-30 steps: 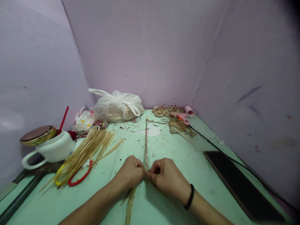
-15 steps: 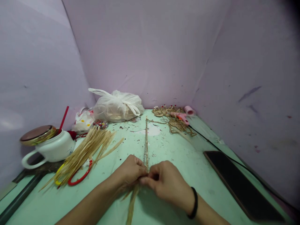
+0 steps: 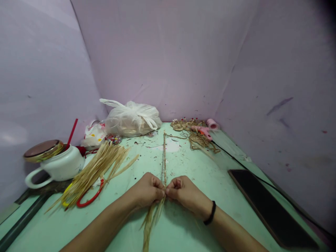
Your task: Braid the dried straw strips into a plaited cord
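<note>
A thin braided cord [image 3: 165, 157] runs from the far part of the table straight toward me. At its near end my left hand [image 3: 149, 190] and my right hand [image 3: 181, 190] meet, fingertips almost touching. Each hand pinches the cord or its strands with thumb and forefinger; exactly which strand lies in each is hidden. Loose straw-coloured fibre strands [image 3: 149, 227] hang below my left hand toward the table's near edge. A black band circles my right wrist.
To the left lie a bundle of dry fibre strips [image 3: 97, 168], red-handled scissors [image 3: 90, 201] and a white mug [image 3: 61, 164]. A white plastic bag [image 3: 131, 120] sits at the back. Right of it are tangled twine [image 3: 202, 141], a pink glue gun [image 3: 203, 131] and a dark phone-like slab [image 3: 270, 206].
My right hand has drawn slightly up and turned, its fingers now curled nearer the cord. The strands below have spread apart a little. My left hand has barely shifted.
</note>
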`<state>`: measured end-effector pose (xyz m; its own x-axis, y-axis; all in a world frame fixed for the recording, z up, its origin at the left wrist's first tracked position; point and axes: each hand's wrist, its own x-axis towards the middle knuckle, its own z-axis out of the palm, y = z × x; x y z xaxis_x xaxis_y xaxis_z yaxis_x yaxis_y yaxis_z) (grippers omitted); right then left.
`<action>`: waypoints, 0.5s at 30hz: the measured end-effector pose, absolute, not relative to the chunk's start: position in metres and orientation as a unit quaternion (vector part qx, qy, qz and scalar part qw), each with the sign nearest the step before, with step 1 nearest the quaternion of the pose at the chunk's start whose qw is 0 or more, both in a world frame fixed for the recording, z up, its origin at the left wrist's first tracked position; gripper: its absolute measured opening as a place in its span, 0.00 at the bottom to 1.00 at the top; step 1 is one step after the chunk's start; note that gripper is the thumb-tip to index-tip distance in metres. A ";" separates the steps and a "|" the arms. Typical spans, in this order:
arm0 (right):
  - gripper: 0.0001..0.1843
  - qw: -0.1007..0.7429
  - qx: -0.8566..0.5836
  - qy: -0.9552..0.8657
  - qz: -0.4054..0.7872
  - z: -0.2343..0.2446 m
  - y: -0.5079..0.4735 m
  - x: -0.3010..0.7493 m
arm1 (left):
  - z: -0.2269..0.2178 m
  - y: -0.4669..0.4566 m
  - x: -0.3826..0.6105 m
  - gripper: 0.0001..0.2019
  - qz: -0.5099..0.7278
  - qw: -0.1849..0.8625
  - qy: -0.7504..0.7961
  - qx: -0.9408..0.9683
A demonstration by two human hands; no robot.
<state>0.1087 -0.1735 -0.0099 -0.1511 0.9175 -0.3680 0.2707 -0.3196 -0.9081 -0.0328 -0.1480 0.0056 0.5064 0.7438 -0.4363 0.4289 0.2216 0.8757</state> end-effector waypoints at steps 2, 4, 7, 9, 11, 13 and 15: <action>0.07 0.296 -0.576 -0.509 0.566 -0.012 -0.172 0.109 | 0.009 -0.147 -0.037 0.05 0.103 0.589 0.475 0.646; 0.07 0.294 -0.573 -0.503 0.576 -0.012 -0.172 0.109 | 0.016 -0.147 -0.042 0.06 0.067 0.551 0.489 0.672; 0.07 0.282 -0.578 -0.491 0.588 -0.009 -0.173 0.106 | 0.026 -0.149 -0.046 0.08 0.022 0.479 0.528 0.701; 0.07 0.289 -0.573 -0.481 0.597 -0.007 -0.175 0.105 | 0.031 -0.154 -0.044 0.09 0.006 0.438 0.542 0.717; 0.06 0.308 -0.565 -0.465 0.608 -0.006 -0.176 0.103 | 0.033 -0.164 -0.038 0.10 0.001 0.390 0.546 0.741; 0.05 0.331 -0.563 -0.441 0.616 -0.005 -0.178 0.100 | 0.030 -0.176 -0.030 0.10 -0.002 0.320 0.554 0.768; 0.05 0.350 -0.564 -0.419 0.619 -0.006 -0.180 0.097 | 0.025 -0.190 -0.022 0.11 -0.007 0.235 0.573 0.785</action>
